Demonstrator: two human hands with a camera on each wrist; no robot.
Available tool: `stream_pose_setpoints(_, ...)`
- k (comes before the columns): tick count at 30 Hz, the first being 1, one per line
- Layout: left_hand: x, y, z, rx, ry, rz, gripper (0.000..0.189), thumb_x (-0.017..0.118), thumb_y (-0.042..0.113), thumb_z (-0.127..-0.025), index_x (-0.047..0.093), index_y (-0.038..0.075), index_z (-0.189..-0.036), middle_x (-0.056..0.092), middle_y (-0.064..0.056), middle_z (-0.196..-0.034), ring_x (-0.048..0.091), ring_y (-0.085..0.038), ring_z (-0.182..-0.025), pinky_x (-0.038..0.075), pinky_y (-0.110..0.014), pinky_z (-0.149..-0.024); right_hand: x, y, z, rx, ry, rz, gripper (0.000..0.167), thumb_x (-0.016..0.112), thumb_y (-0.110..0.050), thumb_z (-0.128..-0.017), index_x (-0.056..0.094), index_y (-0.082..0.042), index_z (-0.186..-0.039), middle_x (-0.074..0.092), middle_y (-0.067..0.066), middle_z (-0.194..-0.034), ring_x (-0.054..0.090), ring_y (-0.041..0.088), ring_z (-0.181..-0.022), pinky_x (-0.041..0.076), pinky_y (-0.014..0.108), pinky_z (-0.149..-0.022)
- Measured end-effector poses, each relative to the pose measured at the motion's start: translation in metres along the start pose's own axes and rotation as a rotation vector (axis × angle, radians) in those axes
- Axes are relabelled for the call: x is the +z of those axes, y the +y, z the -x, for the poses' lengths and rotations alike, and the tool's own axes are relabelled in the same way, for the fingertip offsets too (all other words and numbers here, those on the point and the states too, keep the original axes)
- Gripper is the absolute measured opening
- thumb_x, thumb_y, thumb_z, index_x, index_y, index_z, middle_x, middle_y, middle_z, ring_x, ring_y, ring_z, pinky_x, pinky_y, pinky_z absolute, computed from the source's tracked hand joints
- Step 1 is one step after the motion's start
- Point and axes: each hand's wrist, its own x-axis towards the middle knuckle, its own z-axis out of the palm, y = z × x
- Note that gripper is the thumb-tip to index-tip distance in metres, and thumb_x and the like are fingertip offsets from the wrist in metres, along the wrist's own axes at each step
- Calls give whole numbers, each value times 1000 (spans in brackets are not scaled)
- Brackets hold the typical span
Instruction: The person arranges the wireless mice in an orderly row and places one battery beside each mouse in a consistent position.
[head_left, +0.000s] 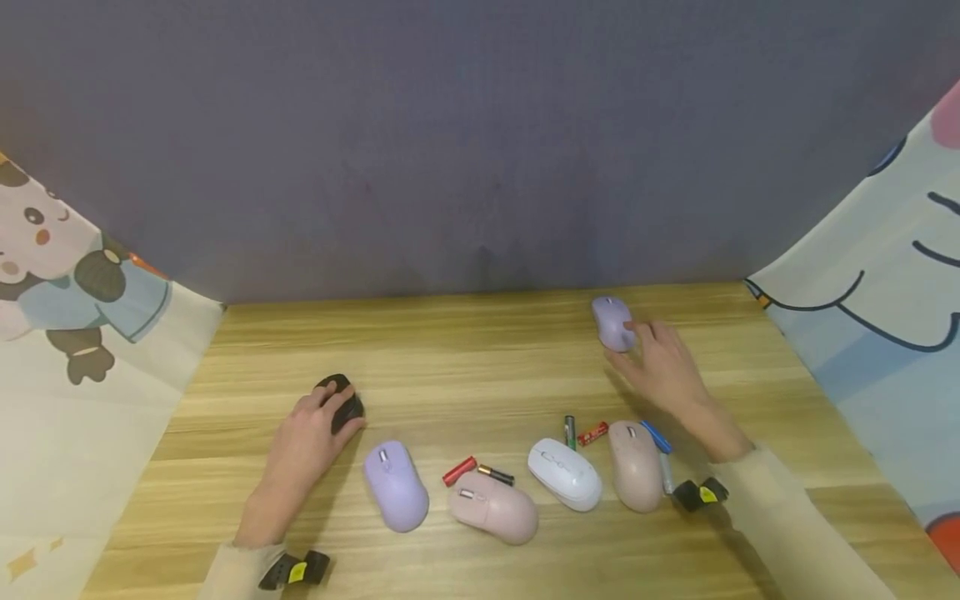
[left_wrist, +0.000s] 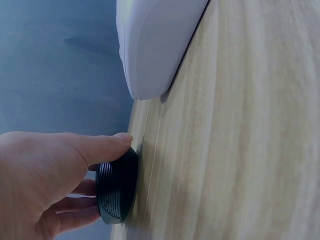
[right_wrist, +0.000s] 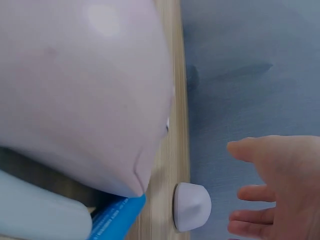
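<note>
Lower left, the left hand (head_left: 298, 442) grips a rounded black mouse (left_wrist: 119, 189); at right, the right hand (head_left: 663, 371), fingers spread, is beside an oval lavender mouse (head_left: 612, 322).

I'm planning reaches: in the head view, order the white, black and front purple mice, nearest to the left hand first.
1. Black mouse, gripped by the left hand.
2. Front purple mouse, to the hand's right.
3. White mouse, farther right.

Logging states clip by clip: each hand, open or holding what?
Left hand: holding the black mouse.
Right hand: open, beside the far purple mouse.
</note>
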Motion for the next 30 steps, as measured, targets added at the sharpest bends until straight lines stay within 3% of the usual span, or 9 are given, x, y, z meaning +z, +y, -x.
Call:
stream_pose_setpoints(5, -2, 1, 0, 2, -1, 1, 54, 82, 29, -89, 68, 0, -132, 61, -33, -134, 59, -54, -121, 56, -65, -93, -1, -3, 7, -26, 5, 2, 55, 78, -23, -92, 59, 15, -127, 60, 36, -116, 57, 52, -107, 50, 64, -89)
stream_pose_setpoints(20, -2, 2, 0, 7, 1, -7, 54, 83, 30, -89, 68, 0, -131, 62, -34, -132, 60, -54, -120, 56, -64, -93, -1, -6, 26, 48, -91, -3, 54, 71, -30, -98, 58, 11, -131, 60, 32, -126, 55, 52, -117, 48, 67, -98)
stream_pose_setpoints(30, -3, 2, 0, 3, -2, -11, 54, 82, 29, -89, 68, -1, -131, 62, -34, -132, 59, -54, -121, 56, -64, -93, -1, -14, 40, 17, -81, -6, 50, 75, -29, -96, 62, 9, -127, 62, 31, -124, 59, 51, -113, 51, 66, -95)
